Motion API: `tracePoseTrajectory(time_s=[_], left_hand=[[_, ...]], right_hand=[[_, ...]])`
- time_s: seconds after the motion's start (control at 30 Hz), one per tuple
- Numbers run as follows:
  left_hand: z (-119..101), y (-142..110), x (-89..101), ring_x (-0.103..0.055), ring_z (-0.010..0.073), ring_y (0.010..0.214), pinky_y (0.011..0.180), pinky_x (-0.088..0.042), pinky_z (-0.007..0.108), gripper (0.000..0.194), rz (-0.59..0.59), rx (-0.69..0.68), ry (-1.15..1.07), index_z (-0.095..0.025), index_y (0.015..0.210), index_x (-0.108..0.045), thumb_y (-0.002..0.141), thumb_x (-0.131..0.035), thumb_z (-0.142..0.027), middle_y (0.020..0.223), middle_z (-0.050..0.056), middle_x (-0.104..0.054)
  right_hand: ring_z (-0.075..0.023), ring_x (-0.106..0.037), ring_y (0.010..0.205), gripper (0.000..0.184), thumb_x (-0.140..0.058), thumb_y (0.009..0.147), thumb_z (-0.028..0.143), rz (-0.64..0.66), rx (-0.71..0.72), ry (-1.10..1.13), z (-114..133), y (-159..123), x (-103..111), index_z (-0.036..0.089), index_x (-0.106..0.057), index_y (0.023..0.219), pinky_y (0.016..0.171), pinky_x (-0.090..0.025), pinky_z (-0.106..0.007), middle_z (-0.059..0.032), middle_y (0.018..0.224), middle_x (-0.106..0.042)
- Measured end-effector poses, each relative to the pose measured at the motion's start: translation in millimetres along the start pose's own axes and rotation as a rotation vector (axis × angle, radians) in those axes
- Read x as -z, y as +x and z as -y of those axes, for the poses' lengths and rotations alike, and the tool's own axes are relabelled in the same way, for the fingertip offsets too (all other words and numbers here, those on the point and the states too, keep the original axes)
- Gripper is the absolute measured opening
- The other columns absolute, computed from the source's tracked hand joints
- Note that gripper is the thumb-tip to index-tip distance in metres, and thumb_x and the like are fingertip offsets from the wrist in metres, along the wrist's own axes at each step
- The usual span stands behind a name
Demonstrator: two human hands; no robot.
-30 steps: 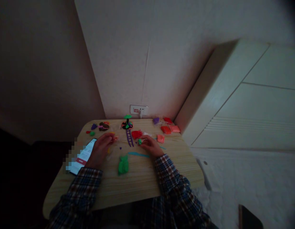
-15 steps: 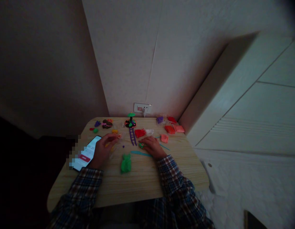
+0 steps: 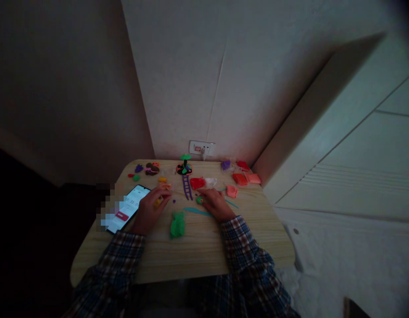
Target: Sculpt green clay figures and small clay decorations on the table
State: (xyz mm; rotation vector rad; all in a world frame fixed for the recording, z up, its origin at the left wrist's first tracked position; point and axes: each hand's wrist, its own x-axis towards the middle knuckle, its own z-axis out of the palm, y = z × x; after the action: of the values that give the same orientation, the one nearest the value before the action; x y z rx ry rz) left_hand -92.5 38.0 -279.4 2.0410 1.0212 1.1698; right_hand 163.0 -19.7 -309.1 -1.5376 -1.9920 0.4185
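On the left of the small table, my left hand [image 3: 153, 208] has its thumb and forefinger brought together; whatever may lie between the tips is too small to make out. Just beyond those fingers is an orange clay packet [image 3: 165, 186], with a yellow piece [image 3: 158, 202] partly hidden by the hand. My right hand [image 3: 218, 206] curls its fingers around a small green clay piece [image 3: 199, 200] with an eye-like spot. A light-blue modelling knife [image 3: 196, 211] lies below that hand, partly under it. Between both hands, nearer me, sits a green clay packet [image 3: 177, 225].
A phone [image 3: 130, 205] lies left of my left hand. Toward the back stand a clay tree model [image 3: 184, 168] with a purple ladder [image 3: 187, 187] and a brown clay figure [image 3: 152, 168]. Red clay [image 3: 197, 183], orange packets [image 3: 240, 179] and a wall socket [image 3: 202, 148] are further off.
My left hand has come away from the orange packet, which now lies beyond its fingertips. The right hand stays at the green piece. The whole view has shifted slightly.
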Motion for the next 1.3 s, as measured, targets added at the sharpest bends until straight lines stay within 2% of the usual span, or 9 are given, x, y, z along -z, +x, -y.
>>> tracePoseTrajectory(time_s=[0.13,0.2,0.27,0.43,0.57,0.8,0.97,1.17,1.3], left_hand=[[-3,-15,7.0,-0.064,0.0251,0.091,0.090,-0.046,0.037,0.014,0.077,-0.052,0.049,-0.022,0.083,-0.069,0.080,-0.063,-0.034,0.089,0.006,-0.070],[-3,-24,11.0,-0.063,0.0260,0.095,0.090,-0.047,0.038,0.020,0.169,-0.109,0.116,-0.022,0.094,-0.069,0.082,-0.061,-0.036,0.096,0.007,-0.070],[-5,-31,13.1,-0.061,0.0276,0.102,0.093,-0.046,0.041,0.033,0.273,-0.179,0.207,-0.021,0.110,-0.064,0.083,-0.060,-0.040,0.107,0.010,-0.067],[-16,-41,7.0,-0.052,0.0342,0.118,0.102,-0.039,0.049,0.078,0.477,-0.261,0.307,-0.019,0.134,-0.048,0.069,-0.072,-0.055,0.128,0.016,-0.058],[-23,-45,-0.8,-0.049,0.0328,0.123,0.104,-0.039,0.048,0.074,0.551,-0.251,0.358,-0.019,0.139,-0.041,0.075,-0.070,-0.043,0.133,0.016,-0.053],[-16,-47,-4.1,-0.047,0.0268,0.126,0.108,-0.038,0.044,0.058,0.528,-0.199,0.349,-0.019,0.137,-0.042,0.081,-0.056,-0.016,0.134,0.012,-0.052],[-11,-48,-4.4,-0.048,0.0238,0.127,0.109,-0.039,0.043,0.059,0.487,-0.151,0.262,-0.021,0.136,-0.044,0.079,-0.050,-0.007,0.135,0.010,-0.053],[-11,-41,0.0,-0.058,0.0253,0.118,0.102,-0.045,0.043,0.037,0.277,-0.050,0.098,-0.020,0.123,-0.057,0.087,-0.051,-0.021,0.126,0.011,-0.064],[-10,-38,2.7,-0.063,0.0256,0.110,0.096,-0.050,0.042,0.034,0.153,0.067,0.039,-0.021,0.121,-0.060,0.089,-0.054,-0.032,0.121,0.009,-0.068]], right_hand=[[-0.0270,-0.054,0.112,0.054,-0.049,0.076,0.005,-0.034,-0.013,0.014,1,-3,2,0.018,-0.050,0.129,0.093,-0.036,-0.046,-0.0109,0.116,-0.066],[-0.0269,-0.053,0.113,0.057,-0.045,0.073,0.002,-0.067,-0.020,0.011,2,-4,4,0.018,-0.051,0.127,0.094,-0.035,-0.047,-0.0110,0.117,-0.065],[-0.0264,-0.051,0.114,0.057,-0.041,0.071,0.001,-0.110,-0.034,0.000,3,-5,6,0.017,-0.053,0.125,0.096,-0.033,-0.047,-0.0111,0.117,-0.064],[-0.0260,-0.052,0.108,0.050,-0.039,0.074,0.003,-0.197,-0.081,-0.040,2,-5,10,0.017,-0.057,0.118,0.096,-0.032,-0.046,-0.0106,0.111,-0.065],[-0.0269,-0.052,0.107,0.046,-0.040,0.076,0.003,-0.196,-0.084,-0.065,0,-5,7,0.017,-0.059,0.115,0.095,-0.031,-0.046,-0.0110,0.110,-0.065],[-0.0268,-0.054,0.109,0.027,-0.042,0.091,0.019,-0.151,-0.035,-0.069,5,-4,2,0.020,-0.061,0.111,0.094,-0.032,-0.044,-0.0095,0.111,-0.066],[-0.0272,-0.054,0.111,0.028,-0.048,0.093,0.031,-0.155,0.012,-0.069,9,-4,-1,0.022,-0.057,0.118,0.092,-0.034,-0.042,-0.0095,0.116,-0.065],[-0.0254,-0.054,0.113,0.027,-0.044,0.095,0.028,-0.222,0.064,-0.087,16,-5,0,0.021,-0.057,0.118,0.093,-0.033,-0.041,-0.0089,0.118,-0.065],[-0.0236,-0.055,0.110,0.025,-0.042,0.095,0.025,-0.292,0.072,-0.103,17,-6,0,0.023,-0.058,0.114,0.094,-0.031,-0.041,-0.0066,0.113,-0.066]])
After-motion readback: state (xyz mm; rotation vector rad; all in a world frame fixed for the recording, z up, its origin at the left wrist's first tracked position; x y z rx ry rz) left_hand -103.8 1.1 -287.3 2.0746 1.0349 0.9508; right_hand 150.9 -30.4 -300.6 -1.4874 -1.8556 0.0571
